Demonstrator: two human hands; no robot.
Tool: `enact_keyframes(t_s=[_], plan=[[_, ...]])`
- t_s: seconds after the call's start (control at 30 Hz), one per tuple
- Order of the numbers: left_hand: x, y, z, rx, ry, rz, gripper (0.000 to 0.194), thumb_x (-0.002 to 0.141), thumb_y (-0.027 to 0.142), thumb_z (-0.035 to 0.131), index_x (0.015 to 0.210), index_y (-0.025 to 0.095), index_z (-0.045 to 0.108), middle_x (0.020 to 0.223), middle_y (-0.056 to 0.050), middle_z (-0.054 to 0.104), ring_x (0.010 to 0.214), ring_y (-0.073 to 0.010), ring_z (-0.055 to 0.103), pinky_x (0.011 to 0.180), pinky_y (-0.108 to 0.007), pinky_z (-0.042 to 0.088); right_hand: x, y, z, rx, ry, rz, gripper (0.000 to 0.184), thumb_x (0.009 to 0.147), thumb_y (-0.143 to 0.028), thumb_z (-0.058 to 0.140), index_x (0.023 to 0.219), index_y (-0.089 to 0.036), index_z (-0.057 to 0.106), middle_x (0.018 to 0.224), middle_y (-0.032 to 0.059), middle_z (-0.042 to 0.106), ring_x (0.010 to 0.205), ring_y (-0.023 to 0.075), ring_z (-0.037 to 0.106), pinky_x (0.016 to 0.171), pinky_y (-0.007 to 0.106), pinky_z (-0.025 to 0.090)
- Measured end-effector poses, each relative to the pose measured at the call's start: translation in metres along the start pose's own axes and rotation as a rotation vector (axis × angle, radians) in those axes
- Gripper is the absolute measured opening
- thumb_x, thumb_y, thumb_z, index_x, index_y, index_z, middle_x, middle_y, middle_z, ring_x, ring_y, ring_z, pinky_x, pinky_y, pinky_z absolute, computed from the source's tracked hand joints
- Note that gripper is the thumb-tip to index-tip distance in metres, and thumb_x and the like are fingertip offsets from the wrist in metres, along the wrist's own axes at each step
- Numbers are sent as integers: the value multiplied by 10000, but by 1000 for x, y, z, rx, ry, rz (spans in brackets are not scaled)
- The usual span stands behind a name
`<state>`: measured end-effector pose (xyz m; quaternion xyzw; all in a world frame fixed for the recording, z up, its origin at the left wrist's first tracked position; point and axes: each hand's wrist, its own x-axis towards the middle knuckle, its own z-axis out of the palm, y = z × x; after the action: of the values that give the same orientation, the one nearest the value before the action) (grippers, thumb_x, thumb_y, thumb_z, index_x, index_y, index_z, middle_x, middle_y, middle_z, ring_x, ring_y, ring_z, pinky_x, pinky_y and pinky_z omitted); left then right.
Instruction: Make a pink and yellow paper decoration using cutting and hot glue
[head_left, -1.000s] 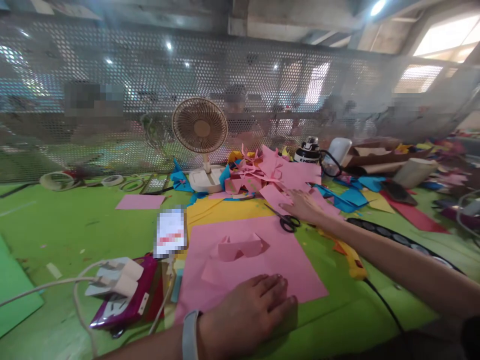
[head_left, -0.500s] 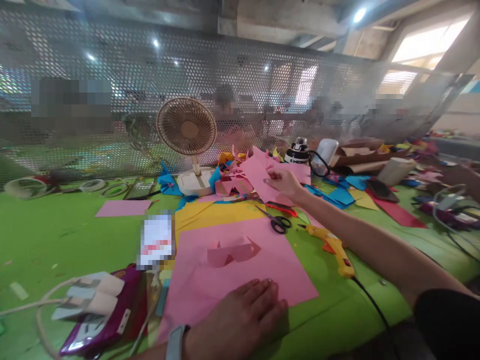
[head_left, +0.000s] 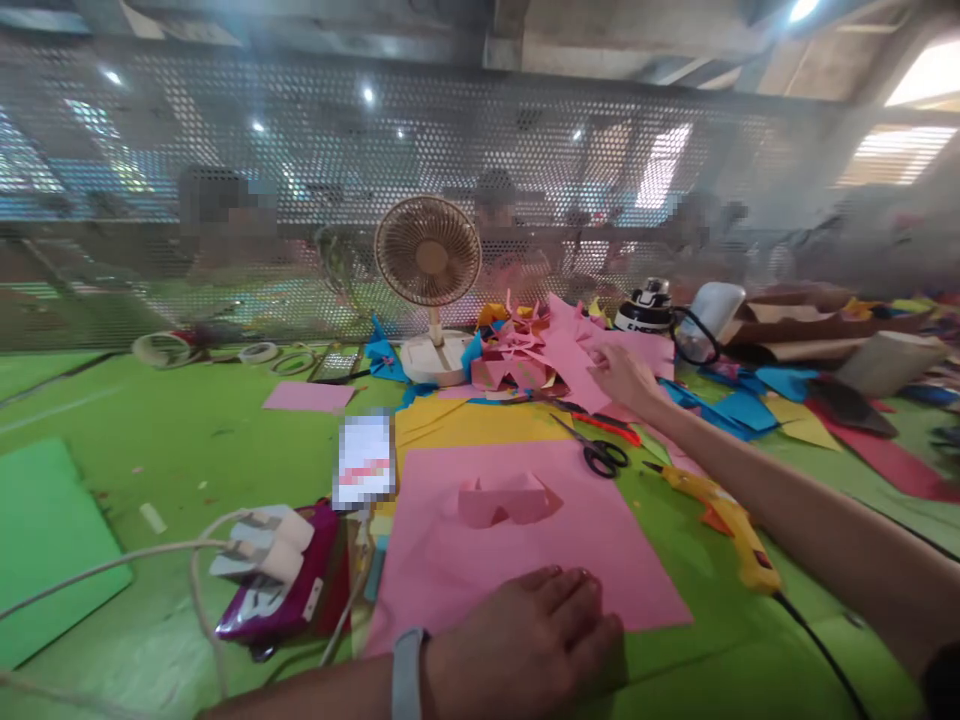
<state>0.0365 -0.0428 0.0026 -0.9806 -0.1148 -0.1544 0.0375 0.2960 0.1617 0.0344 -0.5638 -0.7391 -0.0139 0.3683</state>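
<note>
Okay, resting flat left hand [head_left: 525,640] on sheet [head_left: 626,555]; touching scraps [head_left: 571,358] with curled right hand [head_left: 628,380], can't tell if pinching.

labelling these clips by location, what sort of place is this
Probably a paper-craft workshop: on the green worktable are a heap of pink paper, black-handled scissors and what looks like a yellow glue gun.

The left hand [head_left: 517,640] hides part of the near edge of the large pink sheet [head_left: 442,570], the view's left border cuts off the green sheet [head_left: 56,550], pixelation masks the phone [head_left: 364,460], and people [head_left: 495,195] behind the perforated panel [head_left: 315,150] blur.
</note>
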Motion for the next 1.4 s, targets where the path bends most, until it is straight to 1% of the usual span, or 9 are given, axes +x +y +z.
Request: enact_keyframes(t_s=[0.17,0.37,0.63,0.83,1.0,1.17,1.23,1.3,1.4], plan=[[-1,1,3,16,22,6,310,950,207,372,1220,103,484,1182,-110,604,1090,-221,565,890,-339,468,-7,-42,26,-138,-202,-364,244,854,-188,475,1040,-162,631,1036,128,651,1001,259,554,881,392,408],[-3,2,4,12,-1,4,303,947,235,388,1204,104,482,1179,-106,596,1079,-210,564,881,-334,458,4,-123,92,-199,-393,-734,253,908,-129,408,1007,-162,638,983,111,659,1006,221,549,891,369,400],[-4,-1,8,-63,-2,-13,304,973,284,318,1171,138,496,1122,-65,597,1019,-166,557,866,-279,435,27,-162,154,-141,-433,-690,248,888,-285,545,1086,-139,575,1089,74,604,953,200,593,828,418,484],[-6,-4,14,20,28,-104,269,963,207,344,1173,118,487,1165,-87,588,1084,-199,536,889,-327,431,27,-158,120,165,-262,-350,191,831,-128,492,900,-154,669,907,90,694,876,223,626,780,339,468],[-2,-7,-1,-57,68,-158,239,941,197,398,1157,136,482,1133,-101,618,1042,-186,570,883,-316,447,17,-150,62,533,-169,-115,268,827,-265,445,879,-141,677,741,48,686,701,196,635,630,290,484],[3,-22,-39,-197,627,-396,470,846,275,574,1262,184,375,1283,-137,482,1241,-261,395,1018,-437,343,-32,-143,3,869,-192,35,289,832,-383,497,955,-187,670,841,35,705,746,164,648,699,296,511],[6,-31,-47,-290,776,-570,635,818,288,616,1336,164,270,1397,-179,331,1308,-298,292,1051,-482,286,-57,-143,-14,1183,-337,228,238,794,-375,591,905,-188,688,834,34,702,773,164,641,765,312,497],[10,-40,-46,-580,709,-727,555,852,335,571,1320,187,312,1334,-146,424,1227,-269,416,987,-437,378,-79,-145,-24,1302,-433,345,219,782,-373,628,858,-180,697,798,26,690,719,143,622,744,290,486],[14,-47,-36,-970,571,-869,327,881,420,495,1075,157,498,1011,-96,612,902,-215,599,728,-328,504,-100,-146,-29,1265,-361,378,224,774,-387,646,784,-169,697,682,-3,645,622,110,559,649,244,453]])
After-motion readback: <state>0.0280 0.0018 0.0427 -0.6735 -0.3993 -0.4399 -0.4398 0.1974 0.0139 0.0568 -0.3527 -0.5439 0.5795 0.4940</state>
